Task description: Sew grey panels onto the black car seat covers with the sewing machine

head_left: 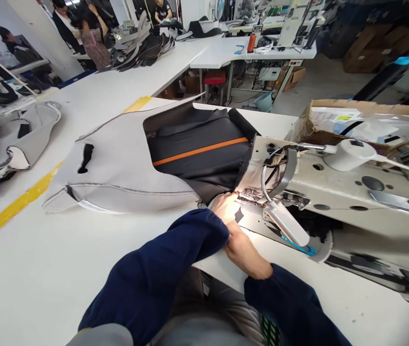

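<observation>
We find the left hand (225,206) at the left end of the sewing machine (341,185), its back turned up in the light and its fingers reaching to the presser foot (249,193); we cannot tell whether the fingertips pinch cloth or only press on it. The right hand (245,250) sits just nearer to us, its fingers bent in by the left wrist; the tips are hidden, so we cannot tell whether they pinch anything. A small dark scrap (239,215) lies just right of the left hand.

The grey-and-black sewn cover (117,166) lies across the table (146,259), left of the machine. Its black part, with an orange stripe (200,152), runs up to the machine, and its near right end reaches the left hand. Its far tip passes over the table's far edge, while its left end meets the yellow tape (20,206).

We have wide room toward the table's near left, where white tabletop spreads between the tape, the cover and the left sleeve (146,269). On the right, space is tight: the silver lamp (287,223) hangs close to the hands, and the table's near edge passes beneath the wrists. A narrower strip of tabletop runs between the machine and the right sleeve (287,293). Behind the machine stands a cardboard box (305,120).
</observation>
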`<control>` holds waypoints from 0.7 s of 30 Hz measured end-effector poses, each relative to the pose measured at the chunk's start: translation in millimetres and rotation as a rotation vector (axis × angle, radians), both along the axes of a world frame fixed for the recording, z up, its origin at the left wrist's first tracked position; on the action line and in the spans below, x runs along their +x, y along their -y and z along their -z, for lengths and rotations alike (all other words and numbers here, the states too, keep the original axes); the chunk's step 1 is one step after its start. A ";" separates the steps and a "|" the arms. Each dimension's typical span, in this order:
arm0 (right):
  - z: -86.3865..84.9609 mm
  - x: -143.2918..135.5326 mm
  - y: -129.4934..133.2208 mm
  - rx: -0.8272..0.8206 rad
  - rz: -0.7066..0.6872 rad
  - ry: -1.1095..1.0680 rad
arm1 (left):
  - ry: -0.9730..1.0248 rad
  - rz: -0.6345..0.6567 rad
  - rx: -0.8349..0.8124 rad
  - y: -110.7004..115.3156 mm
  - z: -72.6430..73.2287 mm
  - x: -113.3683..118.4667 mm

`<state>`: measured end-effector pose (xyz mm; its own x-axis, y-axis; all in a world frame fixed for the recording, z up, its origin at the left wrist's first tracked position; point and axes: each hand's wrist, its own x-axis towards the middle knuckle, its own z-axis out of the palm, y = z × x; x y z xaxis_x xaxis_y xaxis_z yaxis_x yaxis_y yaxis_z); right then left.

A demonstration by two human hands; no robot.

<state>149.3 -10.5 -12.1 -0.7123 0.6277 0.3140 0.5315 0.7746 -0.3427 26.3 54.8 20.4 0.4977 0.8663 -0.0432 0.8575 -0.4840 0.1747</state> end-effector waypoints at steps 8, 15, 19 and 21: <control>16.1 38.5 9.2 0.097 0.059 0.092 | -0.106 0.018 0.019 15.5 -24.1 -5.6; 8.4 19.8 2.8 0.061 0.096 0.111 | -0.053 -0.050 -0.031 12.9 -12.5 2.0; 4.9 21.6 0.3 0.024 0.067 0.068 | -0.088 0.017 0.104 16.2 -13.7 -1.5; 6.7 21.3 1.2 0.037 0.074 0.059 | -0.112 0.019 0.141 18.6 -15.0 -6.4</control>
